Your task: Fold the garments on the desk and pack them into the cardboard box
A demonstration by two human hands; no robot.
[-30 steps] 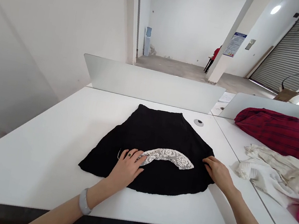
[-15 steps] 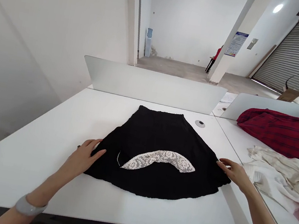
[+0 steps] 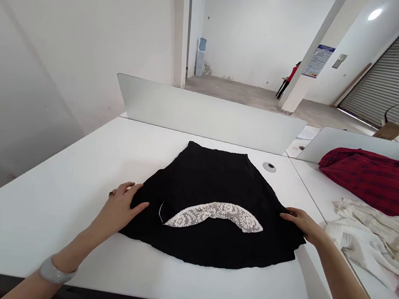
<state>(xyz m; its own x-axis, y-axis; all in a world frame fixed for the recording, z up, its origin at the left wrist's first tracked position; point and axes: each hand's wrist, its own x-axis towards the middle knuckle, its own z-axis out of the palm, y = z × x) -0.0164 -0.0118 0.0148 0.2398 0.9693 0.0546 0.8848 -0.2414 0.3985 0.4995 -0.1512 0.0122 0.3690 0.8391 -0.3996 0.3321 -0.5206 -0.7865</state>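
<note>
A black garment (image 3: 216, 188) lies spread flat on the white table (image 3: 63, 188), with a curved strip of white lace (image 3: 217, 215) across its near half. My left hand (image 3: 119, 207) rests at the garment's left edge, fingers stretched out and touching the cloth; a ring is on one finger and a pale bangle on the wrist. On the right edge of the cloth lies my right hand (image 3: 300, 222), fingers extended flat. Neither hand holds anything.
A grey divider panel (image 3: 208, 115) stands along the table's far edge, with a cable grommet (image 3: 269, 167) near it. On the adjoining table to the right lie a red plaid garment (image 3: 374, 179) and cream cloth (image 3: 372, 234). A person in red (image 3: 290, 78) stands far back by a pillar.
My left hand slid from the lace out to the garment's left edge. My right hand moved outward along the right edge, then drew slightly back in. The cloth lies flatter.
</note>
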